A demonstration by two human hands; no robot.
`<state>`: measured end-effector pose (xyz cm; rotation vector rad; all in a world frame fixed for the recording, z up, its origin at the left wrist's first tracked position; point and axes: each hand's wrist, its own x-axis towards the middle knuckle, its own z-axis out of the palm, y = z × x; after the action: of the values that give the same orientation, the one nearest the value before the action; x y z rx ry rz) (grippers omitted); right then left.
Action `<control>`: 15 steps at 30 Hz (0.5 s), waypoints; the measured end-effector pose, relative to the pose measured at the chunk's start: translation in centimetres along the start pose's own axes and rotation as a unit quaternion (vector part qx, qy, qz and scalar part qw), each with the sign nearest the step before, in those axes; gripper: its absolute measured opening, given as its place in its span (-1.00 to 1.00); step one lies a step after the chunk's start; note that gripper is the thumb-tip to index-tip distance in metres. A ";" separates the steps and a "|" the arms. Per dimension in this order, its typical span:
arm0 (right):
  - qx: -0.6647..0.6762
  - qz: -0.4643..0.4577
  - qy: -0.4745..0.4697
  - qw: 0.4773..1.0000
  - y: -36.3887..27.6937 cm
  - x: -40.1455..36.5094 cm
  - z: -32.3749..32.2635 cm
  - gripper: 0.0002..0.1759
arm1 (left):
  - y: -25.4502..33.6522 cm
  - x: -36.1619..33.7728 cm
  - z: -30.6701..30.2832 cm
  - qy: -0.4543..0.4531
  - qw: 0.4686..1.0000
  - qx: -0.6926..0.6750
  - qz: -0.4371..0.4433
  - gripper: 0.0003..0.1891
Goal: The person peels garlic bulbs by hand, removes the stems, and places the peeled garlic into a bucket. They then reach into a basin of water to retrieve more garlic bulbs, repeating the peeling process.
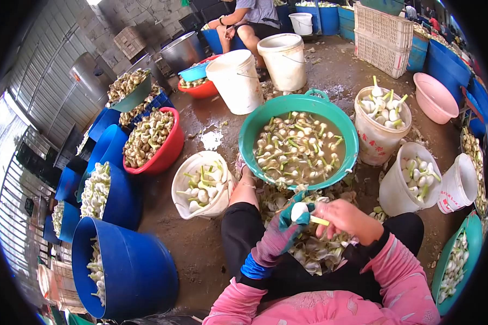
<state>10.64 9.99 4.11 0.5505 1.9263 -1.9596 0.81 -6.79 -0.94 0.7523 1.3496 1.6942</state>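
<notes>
Left hand (279,238), in a purple glove with teal fingertips: fingers closed round a white bulb (299,210), which is held up in front of the person's knees, just below the near rim of the green basin. Right hand (346,218), bare: fingers pinched narrow on the pale stalk (320,220) that sticks out sideways from the bulb; whether a blade also sits in this hand cannot be told. Both hands meet at the bulb, and both forearms are in pink sleeves.

Directly beneath the hands, between the person's legs, lies a heap of peelings (314,254). Just beyond, the green basin (298,103) holds murky water with many floating bulbs and green stems. To its left a white bucket (180,181) leans over, with bulbs inside. To its right stand two white buckets (374,146) (393,195), both with peeled bulbs in them. Further left are a red basin (168,154) and blue tubs (135,271), all piled with bulbs. At the far side of the wet floor a second person (249,19) sits among more buckets.
</notes>
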 end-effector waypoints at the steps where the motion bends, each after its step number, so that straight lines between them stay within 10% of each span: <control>1: 0.001 -0.006 -0.049 0.999 -0.5 -0.3 0.3 -0.54 | -0.1 0.2 -0.1 -0.004 1.000 0.002 0.002 -0.54; 6: 0.441 -0.062 -0.167 0.880 3.0 1.9 1.7 -0.66 | 0.4 1.5 0.9 -0.049 0.993 -0.087 0.068 -0.49; 15: 0.334 -0.049 -0.136 0.931 1.4 1.3 1.1 -0.69 | 0.3 1.6 1.1 0.007 0.990 -0.137 0.034 -0.53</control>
<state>10.18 8.92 2.25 0.3156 1.1121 -2.5934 0.95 -4.91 -0.38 0.6332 1.0808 1.8940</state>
